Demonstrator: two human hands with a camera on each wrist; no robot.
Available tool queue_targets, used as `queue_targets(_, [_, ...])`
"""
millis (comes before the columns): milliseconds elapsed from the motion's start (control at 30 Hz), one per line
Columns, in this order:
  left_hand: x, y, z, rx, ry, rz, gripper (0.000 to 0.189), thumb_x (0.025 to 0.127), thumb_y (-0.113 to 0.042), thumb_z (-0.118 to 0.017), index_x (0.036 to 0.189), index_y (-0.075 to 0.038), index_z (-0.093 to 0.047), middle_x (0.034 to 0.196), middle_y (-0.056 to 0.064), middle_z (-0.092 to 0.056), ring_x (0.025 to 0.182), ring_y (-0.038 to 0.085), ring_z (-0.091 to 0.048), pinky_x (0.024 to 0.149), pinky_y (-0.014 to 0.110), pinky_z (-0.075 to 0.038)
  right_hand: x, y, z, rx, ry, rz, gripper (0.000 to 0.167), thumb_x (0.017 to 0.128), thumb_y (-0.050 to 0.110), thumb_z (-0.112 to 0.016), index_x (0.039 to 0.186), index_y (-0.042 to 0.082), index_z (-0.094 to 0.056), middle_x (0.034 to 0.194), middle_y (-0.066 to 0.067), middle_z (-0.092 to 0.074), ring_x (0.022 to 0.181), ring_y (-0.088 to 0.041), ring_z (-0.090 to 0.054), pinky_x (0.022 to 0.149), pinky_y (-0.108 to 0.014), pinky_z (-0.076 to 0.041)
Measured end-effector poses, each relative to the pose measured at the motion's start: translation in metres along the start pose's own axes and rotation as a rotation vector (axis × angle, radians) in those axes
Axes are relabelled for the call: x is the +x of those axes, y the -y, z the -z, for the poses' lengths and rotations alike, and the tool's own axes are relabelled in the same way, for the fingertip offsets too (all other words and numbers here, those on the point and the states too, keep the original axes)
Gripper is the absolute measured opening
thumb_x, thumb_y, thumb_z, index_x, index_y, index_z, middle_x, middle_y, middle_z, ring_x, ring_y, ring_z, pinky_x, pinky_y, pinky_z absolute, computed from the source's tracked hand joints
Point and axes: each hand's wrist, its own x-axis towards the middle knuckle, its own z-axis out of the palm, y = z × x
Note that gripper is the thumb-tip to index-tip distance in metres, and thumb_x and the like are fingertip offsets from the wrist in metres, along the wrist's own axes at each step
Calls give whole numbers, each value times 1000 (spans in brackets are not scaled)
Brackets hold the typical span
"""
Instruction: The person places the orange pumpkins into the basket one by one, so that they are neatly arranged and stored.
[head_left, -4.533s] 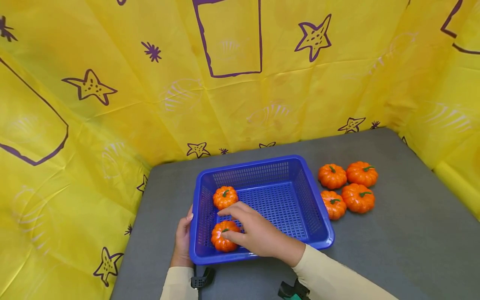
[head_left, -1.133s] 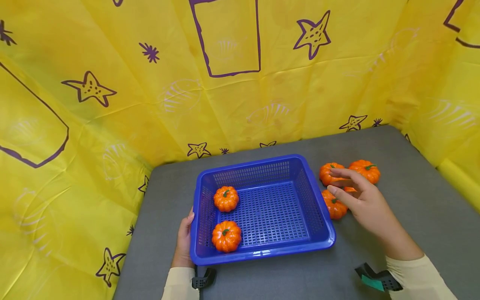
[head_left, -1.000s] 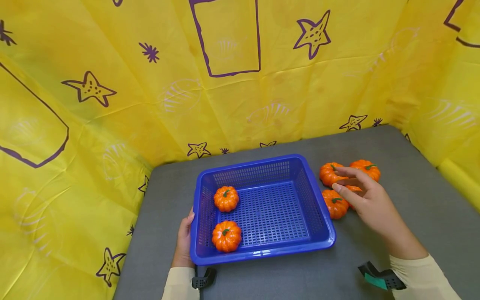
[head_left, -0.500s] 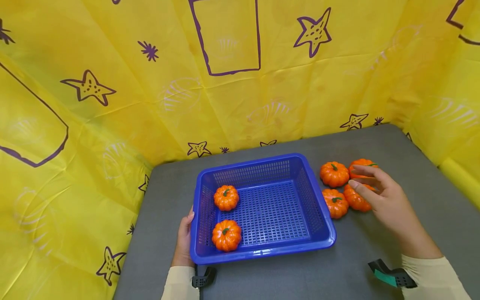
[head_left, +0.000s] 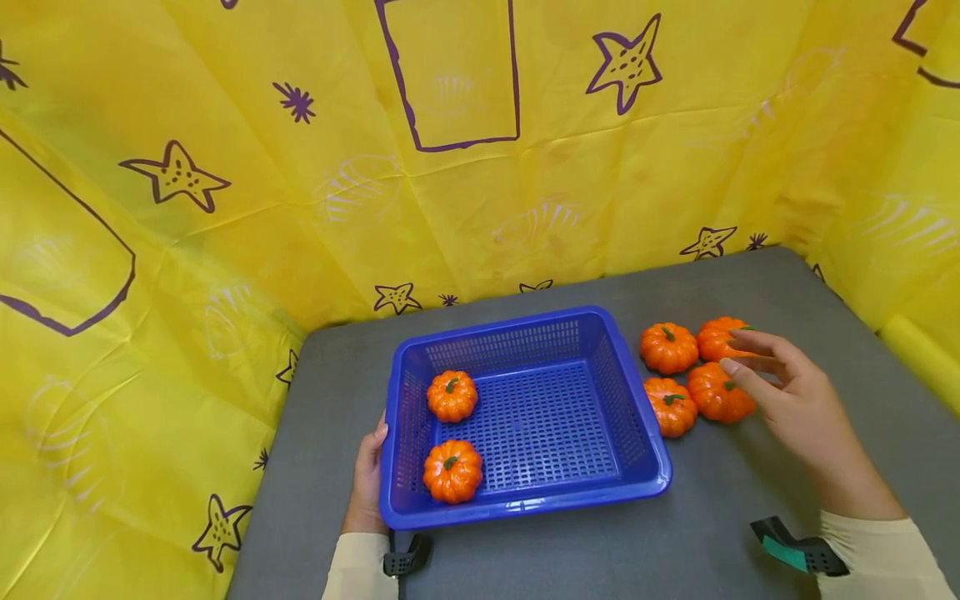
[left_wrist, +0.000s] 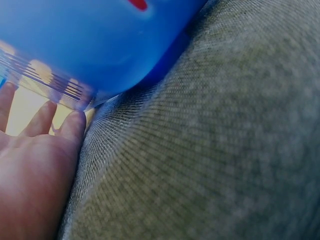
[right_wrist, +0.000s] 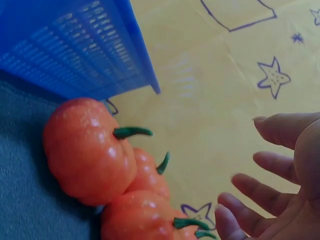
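A blue plastic basket [head_left: 525,504] with slotted walls stands on the grey table. Two orange toy pumpkins [head_left: 452,396] with green stems sit along its left side, one behind the other. My left hand [head_left: 367,483] rests against the basket's outer left wall; the left wrist view shows its fingertips touching the mesh, palm uncurled. To the right of the basket, several more pumpkins [head_left: 668,348] cluster on the table. My right hand [head_left: 802,408] hovers at the right side of that cluster, fingers spread and holding nothing. It partly covers the far right pumpkin [head_left: 718,337].
A yellow cloth [head_left: 465,208] with purple starfish drawings hangs behind and at both sides of the grey table [head_left: 570,558]. The nearest loose pumpkin [head_left: 670,407] lies close against the basket's right wall. Both wrists wear black straps [head_left: 408,557].
My right hand has left the basket's near-left pumpkin and travelled right, over the loose pumpkins to their right side. Basket, pumpkins and left hand stay in place.
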Motion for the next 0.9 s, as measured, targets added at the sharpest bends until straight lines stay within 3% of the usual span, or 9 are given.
queue_targets(400, [-1, 0, -2, -2, -37, 0, 63, 112, -40, -33, 173, -27, -27, 171, 15, -37, 140, 30, -51, 115, 45, -46, 1, -16, 7, -53, -18, -83, 48, 107, 21, -72, 148, 1, -59, 127, 22, -58, 107, 9, -55, 76, -10, -47])
queue_targets(567, [1, 1, 0, -16, -22, -9, 63, 112, -39, -32, 173, -23, -26, 168, 17, -40, 135, 29, -54, 112, 43, -48, 1, -27, 6, -74, -11, -121, 54, 108, 25, -71, 151, -3, -55, 128, 11, -60, 105, 7, -51, 73, -11, -48])
queue_targets(900, [-3, -4, -7, 0, -31, 4, 62, 112, -38, -29, 173, -29, -27, 175, 12, -29, 149, 36, -40, 119, 46, -41, 0, -47, 0, -94, -5, -134, 51, 106, 26, -72, 144, -5, -58, 123, 3, -64, 100, 8, -53, 74, -11, -45])
